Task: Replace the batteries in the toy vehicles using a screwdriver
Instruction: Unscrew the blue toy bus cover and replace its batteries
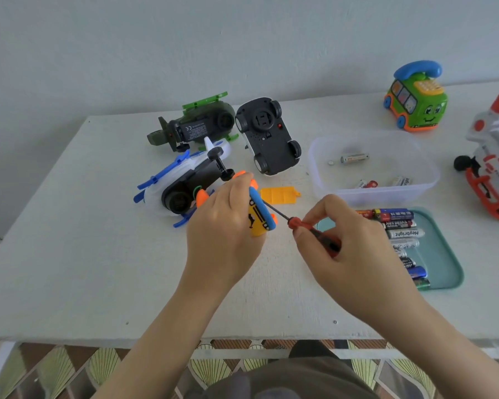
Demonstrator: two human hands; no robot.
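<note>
Your left hand [225, 223] grips the yellow toy bus [260, 217] on its side above the white table [69, 254]. Your right hand [340, 243] pinches the red screwdriver [300, 226], tip against the bus. The orange battery cover [278, 194] lies just behind.

The bus [260, 226] in the left hand [222, 226] is glossy plastic. The screwdriver [293, 223] in the right hand [343, 243] has a dark metal shaft and a red plastic handle. Beyond that hand, the box [427, 180] is frosted translucent plastic. The desk [98, 254] is matt white and slightly rough.
</note>
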